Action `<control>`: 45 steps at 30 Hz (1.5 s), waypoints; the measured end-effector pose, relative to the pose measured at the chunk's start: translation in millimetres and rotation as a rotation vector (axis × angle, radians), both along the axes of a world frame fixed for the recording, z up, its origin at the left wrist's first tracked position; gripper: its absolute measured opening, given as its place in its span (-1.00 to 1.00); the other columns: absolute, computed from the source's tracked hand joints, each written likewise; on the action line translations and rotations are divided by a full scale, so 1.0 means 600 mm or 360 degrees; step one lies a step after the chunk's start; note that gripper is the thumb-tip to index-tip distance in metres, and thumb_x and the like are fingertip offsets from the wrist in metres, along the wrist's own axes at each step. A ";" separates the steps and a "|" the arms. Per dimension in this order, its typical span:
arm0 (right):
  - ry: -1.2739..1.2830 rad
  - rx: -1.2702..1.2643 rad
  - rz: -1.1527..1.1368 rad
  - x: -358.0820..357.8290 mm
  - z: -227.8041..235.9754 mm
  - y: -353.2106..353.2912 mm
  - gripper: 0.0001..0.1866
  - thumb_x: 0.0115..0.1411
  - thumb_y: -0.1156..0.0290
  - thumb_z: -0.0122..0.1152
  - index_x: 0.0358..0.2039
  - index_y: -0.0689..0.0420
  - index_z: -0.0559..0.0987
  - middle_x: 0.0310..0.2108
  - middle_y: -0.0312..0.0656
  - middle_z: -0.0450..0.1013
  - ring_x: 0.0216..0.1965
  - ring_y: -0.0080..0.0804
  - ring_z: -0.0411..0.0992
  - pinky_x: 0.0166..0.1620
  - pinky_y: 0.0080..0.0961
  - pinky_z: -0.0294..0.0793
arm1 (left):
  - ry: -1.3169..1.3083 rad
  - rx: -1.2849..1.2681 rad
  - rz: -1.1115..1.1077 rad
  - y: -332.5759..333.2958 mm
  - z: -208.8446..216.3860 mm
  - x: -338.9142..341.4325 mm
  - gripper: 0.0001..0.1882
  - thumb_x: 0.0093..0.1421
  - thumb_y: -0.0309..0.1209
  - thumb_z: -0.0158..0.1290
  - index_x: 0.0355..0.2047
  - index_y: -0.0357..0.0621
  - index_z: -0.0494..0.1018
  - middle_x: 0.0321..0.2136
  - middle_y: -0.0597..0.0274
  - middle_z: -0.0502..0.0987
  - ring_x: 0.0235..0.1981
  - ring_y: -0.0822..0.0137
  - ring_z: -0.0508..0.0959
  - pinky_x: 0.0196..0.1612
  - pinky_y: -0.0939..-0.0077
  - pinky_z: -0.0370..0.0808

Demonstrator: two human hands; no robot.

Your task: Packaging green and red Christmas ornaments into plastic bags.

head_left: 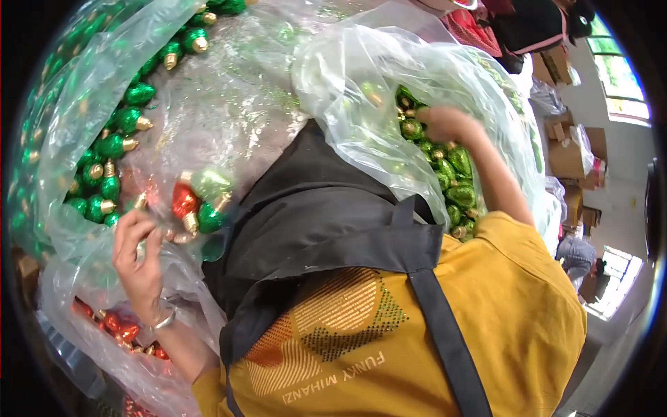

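Note:
My left hand [139, 260], with a bangle at the wrist, is raised at the left with its fingers curled together. Just above its fingertips shows a gold cap [141, 201]; what the fingers hold I cannot make out. To their right lie a red bulb-shaped ornament [185, 200], a pale green glittery one [210, 182] and a darker green one [210, 218]. My right hand [450, 126] reaches into an open clear plastic bag [347, 76] at the right, over light green bulb ornaments [458, 161]. Its fingers are smeared by motion.
Dark green ornaments with gold caps [128, 119] fill a large plastic bag [69, 132] at the left. Red ornaments [121, 326] lie in another bag, lower left. A black apron [313, 222] spans my front. Cardboard boxes [566, 156] stand far right.

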State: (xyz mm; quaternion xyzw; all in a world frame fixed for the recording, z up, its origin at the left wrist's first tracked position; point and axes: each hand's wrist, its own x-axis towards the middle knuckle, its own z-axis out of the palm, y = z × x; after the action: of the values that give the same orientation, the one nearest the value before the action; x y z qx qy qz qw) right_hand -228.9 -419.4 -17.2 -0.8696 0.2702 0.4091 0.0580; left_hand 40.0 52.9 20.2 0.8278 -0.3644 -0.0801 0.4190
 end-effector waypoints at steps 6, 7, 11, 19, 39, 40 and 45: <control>-0.0882 -0.0093 0.0240 -0.100 -0.196 -0.046 -0.62 -0.01 0.43 0.12 -0.13 0.22 0.38 -0.04 0.06 0.28 -0.04 0.10 0.26 0.00 -0.15 0.32 | -0.0284 -0.0005 0.0300 -0.010 0.043 0.008 -0.77 0.05 -0.62 0.11 -0.23 -0.25 0.50 -0.15 0.12 0.49 -0.31 0.39 0.48 -0.26 0.60 0.42; -0.1055 -0.0125 0.0380 -0.114 -0.200 -0.050 -0.65 0.00 0.44 0.12 -0.15 0.21 0.38 -0.11 0.06 0.29 -0.06 0.09 0.27 -0.02 -0.15 0.31 | -0.0405 -0.0131 0.0340 0.014 0.049 0.011 -0.76 0.07 -0.62 0.10 -0.20 -0.26 0.50 -0.15 0.12 0.49 -0.33 0.40 0.48 -0.29 0.63 0.43; -0.1069 0.0008 -0.0447 -0.042 -0.064 0.007 -0.79 0.04 0.44 0.10 -0.31 0.23 0.39 -0.42 -0.03 0.36 -0.32 -0.20 0.38 -0.15 -0.39 0.37 | -0.0686 -0.0266 0.0927 0.201 0.034 0.016 -0.82 0.16 -0.54 0.08 -0.21 -0.31 0.49 -0.22 0.17 0.51 -0.36 0.48 0.48 -0.35 0.66 0.42; -0.1618 0.0888 0.0362 0.358 0.096 0.181 -0.65 0.03 0.18 0.28 -0.53 0.23 0.43 -0.60 -0.21 0.40 -0.48 -0.57 0.38 -0.41 -0.47 0.34 | -0.0115 0.0525 0.1934 0.484 -0.239 -0.151 -0.74 0.16 -0.34 0.05 -0.20 -0.25 0.49 -0.38 0.13 0.54 -0.34 0.28 0.51 -0.23 0.49 0.43; -0.1354 0.1716 0.0127 0.480 0.026 0.265 -0.31 -0.04 0.28 0.37 0.06 0.36 0.34 -0.25 -0.09 0.50 -0.30 -0.44 0.49 -0.20 -0.48 0.47 | 0.0556 0.1207 0.1330 0.387 -0.119 -0.185 -0.49 -0.05 -0.43 0.17 -0.05 -0.35 0.39 -0.24 -0.10 0.55 -0.19 0.14 0.55 -0.15 0.39 0.45; -0.1367 0.1703 0.0096 0.454 0.036 0.263 -0.31 -0.04 0.28 0.37 0.06 0.36 0.34 -0.25 -0.09 0.50 -0.30 -0.44 0.49 -0.20 -0.48 0.47 | 0.0608 0.1058 0.1442 0.389 -0.082 -0.179 -0.48 -0.05 -0.48 0.19 -0.03 -0.33 0.38 -0.22 -0.05 0.55 -0.20 0.25 0.56 -0.16 0.47 0.46; -0.1776 0.2136 -0.0166 0.391 0.065 0.286 -0.46 0.01 0.39 0.34 -0.02 0.32 0.39 -0.33 -0.16 0.50 -0.34 -0.50 0.50 -0.27 -0.57 0.49 | -0.0056 -0.0139 0.1042 0.120 0.128 -0.122 -0.45 0.00 -0.56 0.19 0.04 -0.35 0.32 -0.15 0.08 0.50 -0.17 0.34 0.52 -0.09 0.51 0.44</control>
State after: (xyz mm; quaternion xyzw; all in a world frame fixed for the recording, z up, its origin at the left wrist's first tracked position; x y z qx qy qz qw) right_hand 5.6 -247.6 22.1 -0.7116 -0.0563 -0.0067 0.7003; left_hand -33.0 124.7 96.8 0.8834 -0.0893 0.0890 0.4513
